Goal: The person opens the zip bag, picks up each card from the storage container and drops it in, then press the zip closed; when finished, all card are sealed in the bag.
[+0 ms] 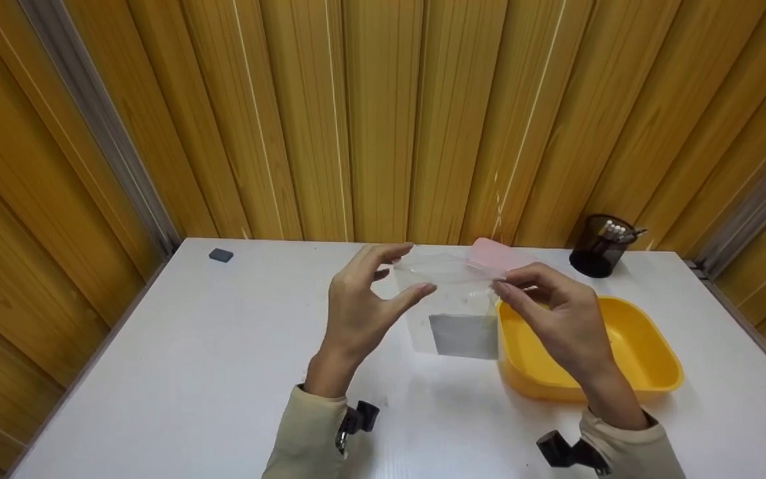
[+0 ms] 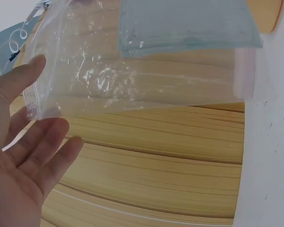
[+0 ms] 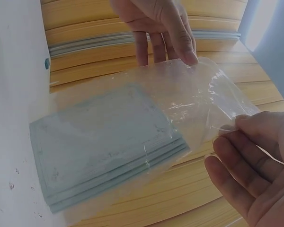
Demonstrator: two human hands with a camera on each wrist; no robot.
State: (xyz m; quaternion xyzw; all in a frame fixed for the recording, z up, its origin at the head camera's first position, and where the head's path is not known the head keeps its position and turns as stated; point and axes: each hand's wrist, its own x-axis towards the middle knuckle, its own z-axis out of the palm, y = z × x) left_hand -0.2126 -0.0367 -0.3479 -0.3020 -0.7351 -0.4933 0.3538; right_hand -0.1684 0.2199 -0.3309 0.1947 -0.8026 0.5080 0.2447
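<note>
A clear plastic zip bag (image 1: 449,296) hangs between my two hands above the table. Inside its lower part lies a flat grey-blue stack (image 3: 109,137) with layered edges. My right hand (image 1: 556,313) pinches the upper right corner of the bag between thumb and fingertips. At the other upper corner is my left hand (image 1: 366,303), thumb and fingers spread apart. In the left wrist view its thumb (image 2: 31,71) overlaps the zip edge, and its fingers are right at the corner below. The bag's mouth runs between the hands along the top.
A yellow basin (image 1: 649,346) stands to the right, partly behind my right forearm. Toward the back are a pink flat object (image 1: 499,253) and a black mesh cup (image 1: 596,256) with pens. A small dark block (image 1: 221,255) lies back left. Wood-patterned walls (image 1: 383,133) border the white table (image 1: 190,372).
</note>
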